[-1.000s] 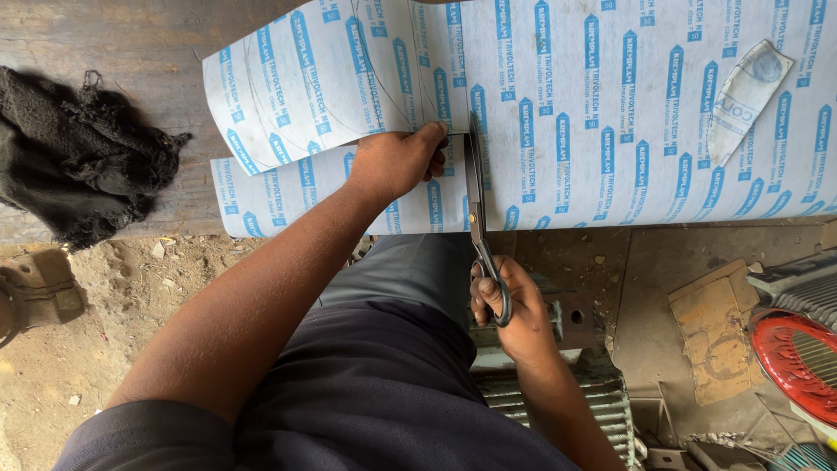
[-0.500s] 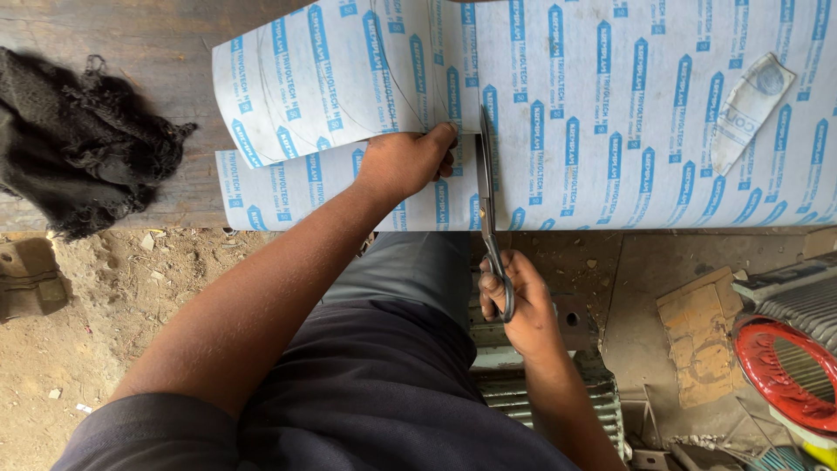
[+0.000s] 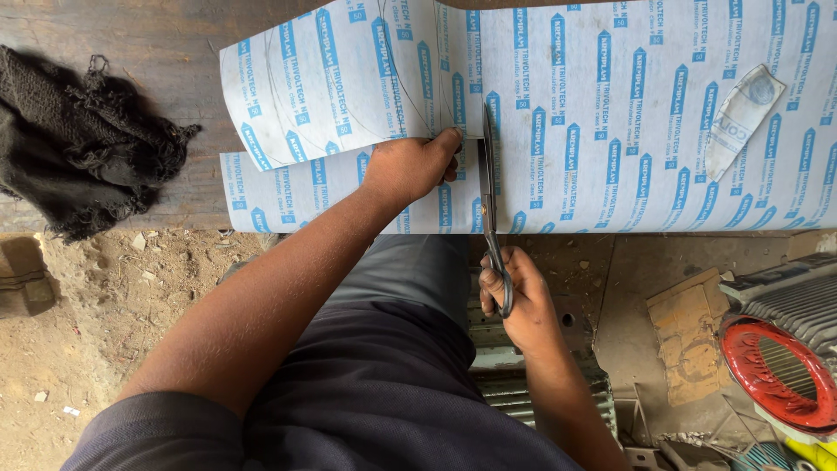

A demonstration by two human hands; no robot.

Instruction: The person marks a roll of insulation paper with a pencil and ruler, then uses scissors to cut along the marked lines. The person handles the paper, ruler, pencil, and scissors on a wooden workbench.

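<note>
A large white sheet (image 3: 610, 113) printed with blue rectangles lies over a wooden bench. My left hand (image 3: 410, 164) presses flat on the sheet just left of the cut line, its fingertips touching the curled-up flap. My right hand (image 3: 514, 296) grips the handles of long dark scissors (image 3: 486, 183), whose blades lie upright in the sheet, tips near its middle. The cut-off flap (image 3: 323, 78) on the left lifts and curls over the lower layer.
A black frayed cloth (image 3: 78, 139) lies on the bench at left. A small crumpled paper scrap (image 3: 741, 118) rests on the sheet at right. Below are dirt ground, a cardboard piece (image 3: 693, 340), and a red-rimmed ribbed motor housing (image 3: 776, 358) at lower right.
The scissors have advanced farther up into the sheet. My left hand has stayed beside the blades, and the left flap has curled a little more.
</note>
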